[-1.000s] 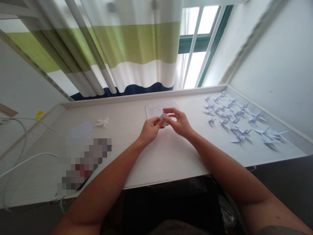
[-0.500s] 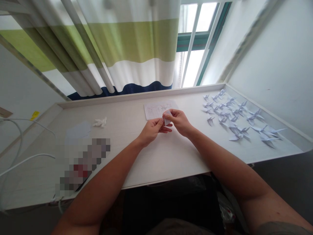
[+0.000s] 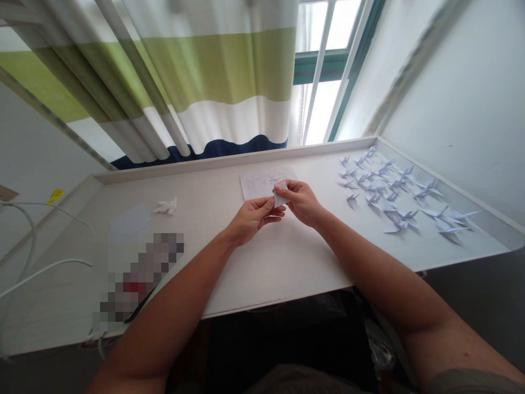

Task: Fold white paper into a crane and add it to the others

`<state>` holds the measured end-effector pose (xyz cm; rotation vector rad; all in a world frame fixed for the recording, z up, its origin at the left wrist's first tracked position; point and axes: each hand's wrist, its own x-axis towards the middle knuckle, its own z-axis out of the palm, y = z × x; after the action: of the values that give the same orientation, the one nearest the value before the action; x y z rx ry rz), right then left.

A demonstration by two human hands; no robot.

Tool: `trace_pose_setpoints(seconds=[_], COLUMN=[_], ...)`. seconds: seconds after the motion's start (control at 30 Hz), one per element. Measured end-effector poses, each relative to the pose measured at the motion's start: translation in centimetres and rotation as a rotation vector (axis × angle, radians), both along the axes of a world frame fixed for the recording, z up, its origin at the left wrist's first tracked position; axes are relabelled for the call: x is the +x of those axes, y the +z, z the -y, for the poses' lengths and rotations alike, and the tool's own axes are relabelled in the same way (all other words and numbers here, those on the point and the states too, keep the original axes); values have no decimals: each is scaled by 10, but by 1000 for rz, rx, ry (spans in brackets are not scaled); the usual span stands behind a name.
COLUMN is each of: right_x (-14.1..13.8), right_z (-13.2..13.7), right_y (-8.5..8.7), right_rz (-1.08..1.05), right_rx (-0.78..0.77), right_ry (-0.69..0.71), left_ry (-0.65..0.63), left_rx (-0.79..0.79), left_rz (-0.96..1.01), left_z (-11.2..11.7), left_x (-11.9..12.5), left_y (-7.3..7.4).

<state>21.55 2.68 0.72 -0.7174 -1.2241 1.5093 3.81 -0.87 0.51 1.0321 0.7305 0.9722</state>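
Observation:
A small folded piece of white paper point(image 3: 280, 196) is pinched between my two hands over the middle of the desk. My left hand point(image 3: 251, 218) grips its lower left corner between thumb and fingers. On its upper right side, my right hand point(image 3: 302, 201) holds it with the thumb on the face and fingers behind. Just beyond the hands lies a sheet with writing point(image 3: 256, 183), partly covered by them. Several folded paper cranes point(image 3: 385, 178) stand spread over the right part of the desk.
On the left of the white desk point(image 3: 270, 273) lie blank paper sheets point(image 3: 130, 220), a crumpled white tissue point(image 3: 166, 206) and a pixelated long object point(image 3: 143, 273). White cables point(image 3: 49, 268) run along the left edge. A raised rim point(image 3: 229, 160) borders the back, below a curtain point(image 3: 229, 71).
The folded paper has turned a little, showing more of its face between my hands. My left fingers have shifted slightly; both hands still hold it.

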Motion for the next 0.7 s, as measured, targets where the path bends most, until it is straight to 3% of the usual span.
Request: trace_pose_setpoints(seconds=[0.17,0.47,0.57,0.7], right_x=[-1,-4,-5,-5], right_z=[1,0,0,-1], right_y=[-1,-8,-8,-7], right_rz=[-15,18,47,54], right_rx=[-4,48,70,74], right_ry=[3,-23,-72,-108], left_ry=[44,162,146,70], left_rx=[60,238,217,78], left_rz=[-18,-220,-231,-161], left_z=[-1,0,-1,-4], left_x=[1,1,-2,-4], left_y=[-1,0,1,-2])
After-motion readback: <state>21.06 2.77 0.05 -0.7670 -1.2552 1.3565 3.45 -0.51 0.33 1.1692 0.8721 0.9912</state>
